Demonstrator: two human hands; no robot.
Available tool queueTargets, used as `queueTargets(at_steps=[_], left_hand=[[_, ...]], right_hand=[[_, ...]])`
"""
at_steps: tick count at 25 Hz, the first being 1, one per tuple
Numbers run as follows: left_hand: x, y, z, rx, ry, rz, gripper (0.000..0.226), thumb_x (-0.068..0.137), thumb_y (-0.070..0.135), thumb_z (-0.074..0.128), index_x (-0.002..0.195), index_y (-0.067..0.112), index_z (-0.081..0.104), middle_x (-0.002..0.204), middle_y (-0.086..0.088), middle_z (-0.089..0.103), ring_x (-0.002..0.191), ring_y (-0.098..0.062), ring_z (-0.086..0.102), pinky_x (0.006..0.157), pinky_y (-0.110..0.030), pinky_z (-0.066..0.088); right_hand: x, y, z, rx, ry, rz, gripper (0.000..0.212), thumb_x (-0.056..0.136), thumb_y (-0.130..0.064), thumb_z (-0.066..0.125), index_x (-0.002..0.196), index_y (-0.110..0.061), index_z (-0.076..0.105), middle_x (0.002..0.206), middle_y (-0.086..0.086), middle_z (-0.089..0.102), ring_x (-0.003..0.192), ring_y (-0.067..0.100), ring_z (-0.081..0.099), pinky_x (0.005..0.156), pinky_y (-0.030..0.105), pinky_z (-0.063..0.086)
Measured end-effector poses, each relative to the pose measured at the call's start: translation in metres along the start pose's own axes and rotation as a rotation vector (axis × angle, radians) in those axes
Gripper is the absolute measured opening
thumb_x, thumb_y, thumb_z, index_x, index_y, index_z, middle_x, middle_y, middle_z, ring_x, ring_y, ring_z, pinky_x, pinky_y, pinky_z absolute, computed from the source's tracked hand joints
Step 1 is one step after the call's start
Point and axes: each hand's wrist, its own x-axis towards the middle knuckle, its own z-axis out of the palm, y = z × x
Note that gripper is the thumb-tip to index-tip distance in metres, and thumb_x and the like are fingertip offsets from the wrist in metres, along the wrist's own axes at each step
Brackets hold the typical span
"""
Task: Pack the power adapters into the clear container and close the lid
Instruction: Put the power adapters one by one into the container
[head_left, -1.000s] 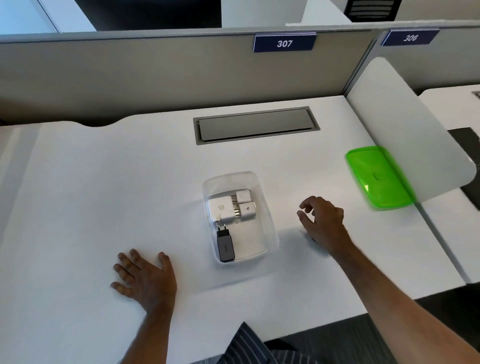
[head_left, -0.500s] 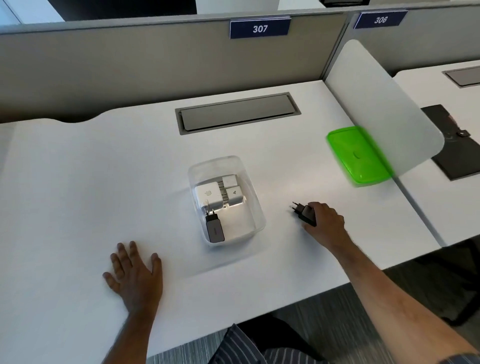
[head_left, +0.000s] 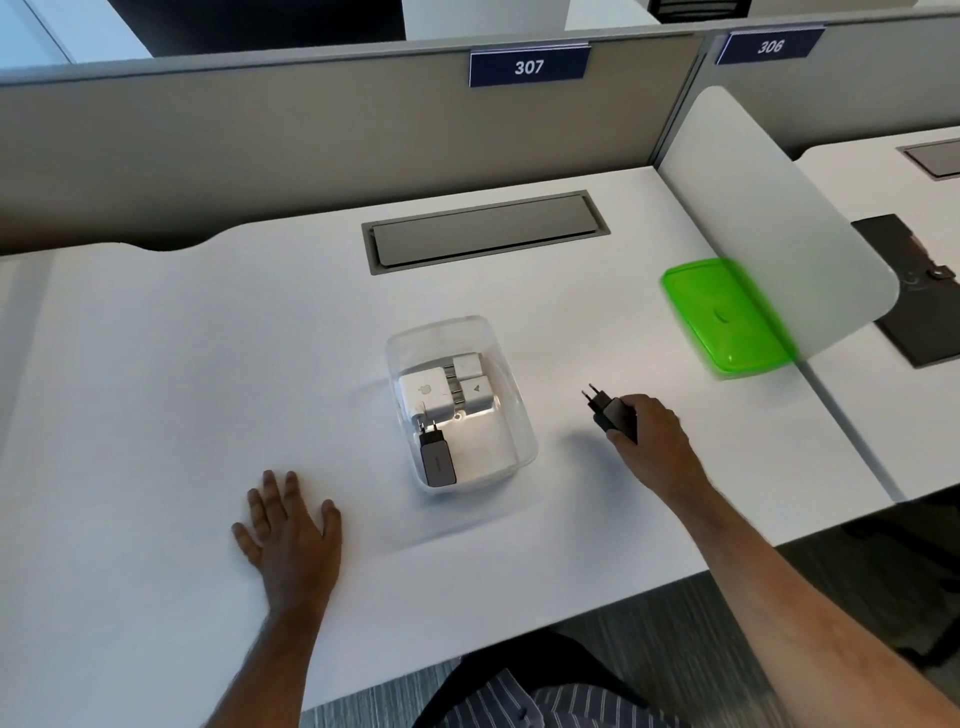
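Observation:
A clear container (head_left: 506, 374) stands open in the middle of the white desk. Inside lie white power adapters (head_left: 447, 391) and a dark grey adapter (head_left: 437, 457) at its near left corner. My right hand (head_left: 652, 436) grips a black power adapter (head_left: 613, 413) just right of the container, its two prongs pointing up and left. My left hand (head_left: 288, 525) rests flat on the desk, fingers spread, near and left of the container. The green lid (head_left: 727, 317) lies at the far right against a translucent divider.
A grey cable hatch (head_left: 485, 231) is set into the desk behind the container. The translucent white divider (head_left: 769, 218) borders the desk on the right, with a neighbouring desk and a black pad (head_left: 914, 291) beyond. A grey partition wall runs along the back.
My right hand closed on the black adapter lying to the container's right and lifted it off the desk. My left hand stayed flat. The view shifted slightly.

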Motion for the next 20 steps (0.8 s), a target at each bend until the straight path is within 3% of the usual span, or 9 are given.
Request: queueTargets(at_steps=[3,11,16,20], left_hand=[[0.012,0.012,0.005,0.019,0.001,0.078,0.073,0.093,0.049,0.035,0.157,0.016,0.031,0.17,-0.008,0.02,0.158,-0.032,0.014,0.124,-0.06,0.005],[0.039,0.042,0.015,0.036,0.005,0.196,0.071,0.093,0.05,0.034,0.157,0.018,0.035,0.169,-0.008,0.024,0.156,-0.033,0.019,0.124,-0.061,0.011],[0.043,0.044,0.019,0.053,0.029,0.222,0.069,0.095,0.049,0.034,0.157,0.018,0.033,0.169,-0.007,0.025,0.156,-0.032,0.021,0.125,-0.058,0.013],[0.04,0.045,0.019,0.058,0.059,0.215,0.068,0.096,0.046,0.041,0.157,0.018,0.033,0.169,-0.006,0.026,0.156,-0.031,0.022,0.126,-0.057,0.012]], right_hand=[[-0.002,-0.028,-0.008,0.153,0.032,-0.054,0.034,0.082,-0.022,0.073,0.113,-0.024,0.058,0.11,-0.004,0.062,0.103,0.026,0.06,0.089,0.044,0.052],[-0.018,-0.112,-0.011,0.298,-0.027,-0.137,0.033,0.082,-0.026,0.073,0.11,-0.027,0.055,0.108,-0.012,0.062,0.096,0.009,0.063,0.077,0.027,0.05],[-0.021,-0.145,0.008,0.275,-0.157,-0.139,0.037,0.079,-0.035,0.073,0.109,-0.029,0.052,0.107,-0.009,0.065,0.094,0.012,0.066,0.08,0.034,0.055],[-0.015,-0.164,0.029,0.109,-0.284,-0.177,0.054,0.083,-0.037,0.069,0.129,-0.023,0.046,0.121,0.0,0.063,0.107,0.022,0.063,0.089,0.04,0.053]])
